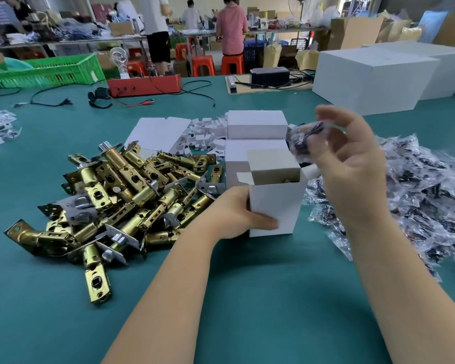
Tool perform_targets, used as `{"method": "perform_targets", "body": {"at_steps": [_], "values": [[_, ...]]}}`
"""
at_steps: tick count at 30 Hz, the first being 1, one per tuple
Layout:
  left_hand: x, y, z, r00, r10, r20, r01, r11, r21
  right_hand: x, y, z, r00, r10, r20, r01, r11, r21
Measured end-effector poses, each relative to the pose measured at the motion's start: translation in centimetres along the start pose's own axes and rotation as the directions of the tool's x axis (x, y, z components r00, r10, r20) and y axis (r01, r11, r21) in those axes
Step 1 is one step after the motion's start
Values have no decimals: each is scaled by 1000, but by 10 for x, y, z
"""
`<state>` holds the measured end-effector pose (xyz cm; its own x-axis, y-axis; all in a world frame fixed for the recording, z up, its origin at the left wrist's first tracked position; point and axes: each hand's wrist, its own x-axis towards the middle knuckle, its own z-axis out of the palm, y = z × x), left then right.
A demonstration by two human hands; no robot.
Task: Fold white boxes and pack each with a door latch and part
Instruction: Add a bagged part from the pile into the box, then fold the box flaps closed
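A small white box point(276, 206) stands upright on the green table point(247, 298) with its top flaps open. A bit of brass shows inside it. My left hand point(237, 214) grips the box's left side, thumb across the front. Just above and right of the opening, my right hand point(352, 164) pinches a clear plastic bag of dark parts point(304, 140). A heap of brass door latches point(111, 195) lies to the left. Many more bagged parts point(418, 195) lie to the right.
Closed white boxes point(256, 124) and flat box blanks point(158, 132) sit behind the open box. Large white cartons point(371, 80) stand at the back right. A red tester box point(145, 85) with cables and a green crate point(42, 72) are at the far edge. People work beyond.
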<state>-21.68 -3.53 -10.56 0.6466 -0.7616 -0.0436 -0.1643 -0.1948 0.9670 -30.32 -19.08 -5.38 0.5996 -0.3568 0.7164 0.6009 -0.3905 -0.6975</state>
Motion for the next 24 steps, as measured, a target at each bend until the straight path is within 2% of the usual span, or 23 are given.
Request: {"method": "perform_targets", "body": {"at_steps": [2,4,10,13,15,19,24], "values": [[0,0,0,1000,-4,-14,4,1000,8,-3,-1,11,979,-127,158,169,943,-288],[1,-2,-2,1000,2,-19,-2,1000,28,-7,0,18,950,-135,282,246,878,-410],[-1,0,-2,1000,-3,-4,3,999,54,-9,-4,13,937,-47,346,221,847,-484],[-2,2,-3,999,9,-36,-5,995,99,-15,-5,16,900,0,435,285,755,-591],[-2,3,-4,999,9,-46,-4,993,122,-17,-7,17,898,16,439,302,703,-644],[-1,4,-3,1000,-3,-6,4,988,157,-19,-12,17,906,-10,423,311,695,-648],[-2,5,-4,1000,12,-13,-9,987,162,-20,-13,27,872,174,457,244,654,-716]]}}
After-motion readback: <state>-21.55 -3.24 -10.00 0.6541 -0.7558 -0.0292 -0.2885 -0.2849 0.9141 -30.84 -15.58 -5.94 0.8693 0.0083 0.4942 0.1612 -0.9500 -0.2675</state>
